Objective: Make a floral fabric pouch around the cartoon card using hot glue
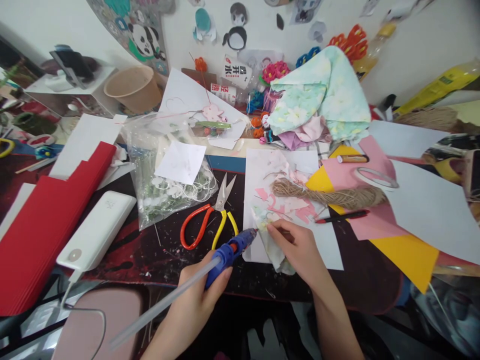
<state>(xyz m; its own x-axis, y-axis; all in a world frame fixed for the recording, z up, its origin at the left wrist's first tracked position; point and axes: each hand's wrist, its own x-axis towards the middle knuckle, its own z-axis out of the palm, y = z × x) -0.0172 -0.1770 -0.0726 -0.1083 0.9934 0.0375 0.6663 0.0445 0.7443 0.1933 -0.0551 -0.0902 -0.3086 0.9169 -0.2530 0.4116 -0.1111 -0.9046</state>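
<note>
My left hand (195, 295) is wrapped round a blue hot glue gun (230, 251). A long clear glue stick (161, 302) pokes out of its back, and its nozzle touches a small piece of pale floral fabric (268, 242). My right hand (296, 247) pinches that fabric and holds it down on a white sheet of paper (326, 250) at the table's near edge. Pink paper scraps (288, 205) lie on the sheet just beyond my fingers.
Orange-and-yellow scissors (210, 220) lie left of the sheet. Twine (337, 196), a red pen (341, 216), pink and yellow paper, a tape ring (377, 177) sit right. A plastic bag (165, 175), white power bank (95, 230) and red card stack (45, 225) lie left. Fabric pile (322, 95) behind.
</note>
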